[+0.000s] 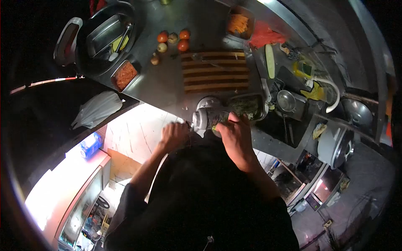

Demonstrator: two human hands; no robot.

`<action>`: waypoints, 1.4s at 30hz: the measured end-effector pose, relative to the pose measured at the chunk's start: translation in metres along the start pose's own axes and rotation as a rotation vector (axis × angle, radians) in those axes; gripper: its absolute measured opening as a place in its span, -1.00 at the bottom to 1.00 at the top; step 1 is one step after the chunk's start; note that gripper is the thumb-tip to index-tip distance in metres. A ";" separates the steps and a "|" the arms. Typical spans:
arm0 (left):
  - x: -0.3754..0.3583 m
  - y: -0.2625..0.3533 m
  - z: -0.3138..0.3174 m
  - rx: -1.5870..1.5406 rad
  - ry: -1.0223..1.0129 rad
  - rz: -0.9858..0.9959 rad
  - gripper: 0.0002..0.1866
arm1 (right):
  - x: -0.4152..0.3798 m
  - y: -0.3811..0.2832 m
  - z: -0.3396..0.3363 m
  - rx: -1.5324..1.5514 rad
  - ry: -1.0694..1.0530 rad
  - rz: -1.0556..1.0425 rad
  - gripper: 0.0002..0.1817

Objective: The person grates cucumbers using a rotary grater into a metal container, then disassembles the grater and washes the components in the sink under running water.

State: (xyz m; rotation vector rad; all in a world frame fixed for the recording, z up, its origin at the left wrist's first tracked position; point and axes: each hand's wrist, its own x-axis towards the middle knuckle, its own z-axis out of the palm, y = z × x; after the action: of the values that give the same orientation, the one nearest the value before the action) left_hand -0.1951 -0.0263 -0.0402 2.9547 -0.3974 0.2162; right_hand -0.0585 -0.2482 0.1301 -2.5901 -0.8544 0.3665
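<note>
A metal hand-crank device that looks like a grinder (202, 119) stands at the near edge of the steel counter. My left hand (174, 136) is closed just left of it, beside what looks like its crank; what the fingers hold is too small to tell. On the right side my right hand (235, 133) has its fingers bent together at the rim of a dark, round opening or cup. A bit of green food (215, 127) shows there, and what these fingers grip is hidden. Behind that hand lies a metal tray (265, 109) of dark green chopped food (245, 104).
A striped wooden board (215, 72) lies beyond the device, with tomatoes (183, 45) and onions (162, 47) behind it. Minced meat (125, 75) fills a tray at left. Carrot pieces (238, 23), a pale green long vegetable (269, 61) and a strainer (286, 101) are at right.
</note>
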 end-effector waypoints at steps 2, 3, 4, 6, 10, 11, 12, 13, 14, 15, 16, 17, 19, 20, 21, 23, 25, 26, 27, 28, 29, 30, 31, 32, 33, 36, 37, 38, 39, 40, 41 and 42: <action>0.025 -0.033 0.064 -0.180 -0.370 -0.189 -0.79 | 0.001 -0.003 -0.006 0.033 0.066 -0.056 -0.98; 0.062 -0.046 0.060 -0.309 -0.565 -0.431 -0.71 | 0.002 -0.002 -0.011 0.046 0.102 -0.106 -0.97; 0.104 -0.047 0.020 -0.139 -0.640 -0.354 -0.67 | 0.001 0.003 -0.015 0.075 0.080 -0.067 -0.94; 0.122 -0.068 0.038 -0.151 -0.417 -0.323 -0.66 | 0.001 0.013 -0.020 0.144 0.039 0.006 -0.89; 0.178 -0.071 -0.007 -0.090 -0.305 -0.370 -0.67 | -0.013 0.063 -0.063 0.456 0.195 0.458 -0.92; 0.185 -0.073 -0.009 -0.100 -0.297 -0.416 -0.66 | -0.016 0.094 -0.063 0.514 0.356 0.391 -0.92; 0.194 -0.066 -0.029 -0.149 -0.263 -0.469 -0.65 | -0.018 0.136 -0.048 0.476 0.514 0.277 -0.89; 0.204 -0.051 -0.067 -0.196 -0.229 -0.520 -0.63 | -0.023 0.164 -0.049 0.374 0.447 0.409 -0.85; 0.210 -0.038 -0.094 -0.244 -0.193 -0.571 -0.61 | -0.023 0.190 -0.045 0.386 0.489 0.412 -0.86; 0.209 -0.030 -0.106 -0.222 -0.191 -0.603 -0.59 | -0.025 0.220 -0.034 0.366 0.489 0.416 -0.85; 0.208 -0.023 -0.114 -0.203 -0.186 -0.633 -0.57 | -0.025 0.251 -0.024 0.342 0.491 0.420 -0.82; 0.204 -0.016 -0.120 -0.187 -0.183 -0.664 -0.55 | -0.022 0.278 -0.015 0.373 0.462 0.412 -0.77; 0.183 -0.001 -0.133 -0.040 -0.105 -0.481 -0.56 | -0.011 0.323 0.002 0.441 0.395 0.397 -0.64; 0.183 0.015 -0.152 -0.133 -0.126 -0.546 -0.55 | 0.001 0.338 0.010 0.384 0.379 0.435 -0.58; 0.182 0.029 -0.172 -0.224 -0.151 -0.612 -0.54 | 0.016 0.349 0.019 0.331 0.359 0.473 -0.52; 0.167 0.052 -0.184 -0.300 -0.172 -0.722 -0.52 | 0.042 0.370 0.038 0.138 0.452 0.335 -0.45; 0.150 0.069 -0.190 -0.347 -0.198 -0.848 -0.49 | 0.066 0.385 0.055 -0.041 0.605 0.123 -0.42; 0.143 0.075 -0.188 -0.355 -0.201 -0.914 -0.48 | 0.080 0.390 0.062 -0.081 0.649 0.089 -0.41; 0.139 0.080 -0.189 -0.363 -0.200 -0.940 -0.49 | 0.098 0.393 0.064 -0.026 0.622 0.203 -0.40; 0.133 0.083 -0.189 -0.357 -0.224 -0.938 -0.52 | 0.114 0.398 0.067 0.024 0.589 0.317 -0.39; 0.127 0.085 -0.186 -0.396 -0.239 -0.957 -0.54 | 0.127 0.413 0.079 -0.023 0.620 0.280 -0.38; 0.121 0.088 -0.183 -0.441 -0.259 -0.973 -0.55 | 0.136 0.433 0.097 -0.074 0.649 0.248 -0.38; 0.118 0.091 -0.182 -0.437 -0.277 -0.986 -0.56 | 0.143 0.437 0.103 -0.130 0.681 0.220 -0.38; 0.115 0.094 -0.181 -0.426 -0.275 -0.988 -0.55 | 0.151 0.442 0.105 -0.019 0.589 0.309 -0.37; 0.114 0.095 -0.180 -0.418 -0.271 -0.987 -0.54 | 0.158 0.441 0.094 0.088 0.496 0.397 -0.37; 0.115 0.098 -0.182 -0.378 -0.271 -0.966 -0.52 | 0.152 0.449 0.089 0.204 0.438 0.442 -0.38; 0.116 0.099 -0.183 -0.367 -0.272 -0.966 -0.52 | 0.148 0.451 0.087 0.208 0.460 0.423 -0.39; 0.117 0.099 -0.184 -0.357 -0.274 -0.963 -0.52 | 0.141 0.452 0.087 0.287 0.520 0.448 -0.41; 0.117 0.098 -0.183 -0.366 -0.267 -0.952 -0.52 | 0.128 0.432 0.065 0.365 0.584 0.472 -0.43; 0.115 0.097 -0.183 -0.375 -0.262 -0.942 -0.51 | 0.112 0.404 0.039 0.444 0.646 0.496 -0.44; 0.113 0.095 -0.182 -0.384 -0.261 -0.930 -0.51 | 0.089 0.364 -0.001 0.595 0.575 0.510 -0.44; 0.109 0.093 -0.179 -0.381 -0.253 -0.907 -0.50 | 0.064 0.325 -0.030 0.745 0.503 0.523 -0.45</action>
State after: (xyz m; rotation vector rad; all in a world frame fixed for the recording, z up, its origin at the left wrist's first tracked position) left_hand -0.1383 -0.1115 0.1651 2.4725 0.7836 -0.3079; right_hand 0.1684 -0.4575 0.0065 -1.9987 0.1414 0.1144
